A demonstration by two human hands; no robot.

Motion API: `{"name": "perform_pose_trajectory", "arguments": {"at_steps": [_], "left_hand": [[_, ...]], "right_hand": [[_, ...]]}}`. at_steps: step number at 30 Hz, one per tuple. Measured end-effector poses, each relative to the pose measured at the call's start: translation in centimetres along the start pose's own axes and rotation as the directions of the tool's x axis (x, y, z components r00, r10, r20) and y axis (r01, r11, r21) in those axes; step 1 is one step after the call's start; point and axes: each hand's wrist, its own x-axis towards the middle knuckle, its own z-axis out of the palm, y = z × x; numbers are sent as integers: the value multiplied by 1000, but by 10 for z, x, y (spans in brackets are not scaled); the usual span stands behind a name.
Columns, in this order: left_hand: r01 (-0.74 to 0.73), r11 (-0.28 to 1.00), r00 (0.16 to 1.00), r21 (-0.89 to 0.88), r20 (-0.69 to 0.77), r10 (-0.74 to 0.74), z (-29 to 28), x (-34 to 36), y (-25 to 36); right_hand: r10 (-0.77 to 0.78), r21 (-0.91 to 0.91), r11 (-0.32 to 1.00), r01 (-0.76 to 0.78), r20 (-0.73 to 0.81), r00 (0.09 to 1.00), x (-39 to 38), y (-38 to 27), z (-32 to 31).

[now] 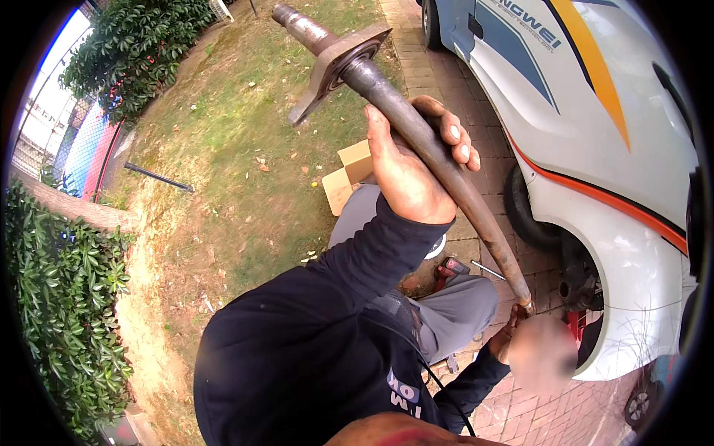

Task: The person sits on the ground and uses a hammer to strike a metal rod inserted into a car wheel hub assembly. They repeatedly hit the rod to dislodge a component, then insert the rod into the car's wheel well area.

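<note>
A long, rusty metal drive shaft [465, 197] slants across the view, with a flanged bearing bracket [338, 67] near its upper end. My left hand [409, 167] supports it below the bracket, thumb on one side and fingers curled round the other, the shaft lying across the palm. At the lower end of the shaft, my right hand [507, 334] is closed on it with grimy fingers. A round blurred patch hides part of that hand and what lies behind it.
A white van [632, 290] stands at the right, its wheel arch exposing dark parts, a tyre [528, 212] and red metal [576, 325]. Near my legs are a red-and-black power tool [450, 269], a thin metal rod [487, 269] and an open cardboard box [349, 178]. Grass and brick paving surround me.
</note>
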Motion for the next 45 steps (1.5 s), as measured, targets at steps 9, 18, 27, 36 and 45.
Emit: {"name": "perform_pose_trajectory", "arguments": {"at_steps": [9,18,27,36,45], "left_hand": [[138,932,851,335,442,-284,-39,31,-14],[66,611,974,789,80,-210,-191,-31,-136],[151,451,933,879,24,-360,-291,-51,-156],[-152,-29,892,988,124,-435,-305,-48,-150],[-8,92,789,996,63,-611,-262,-33,-135]], "right_hand": [[268,-372,895,-245,12,963,46,76,-20],[391,-969,-241,-50,-144,909,114,245,-189],[592,-814,-416,404,95,801,140,368,-193],[530,-879,-359,313,84,844,150,314,-181],[-349,-260,865,429,304,887,129,-2,115]]}}
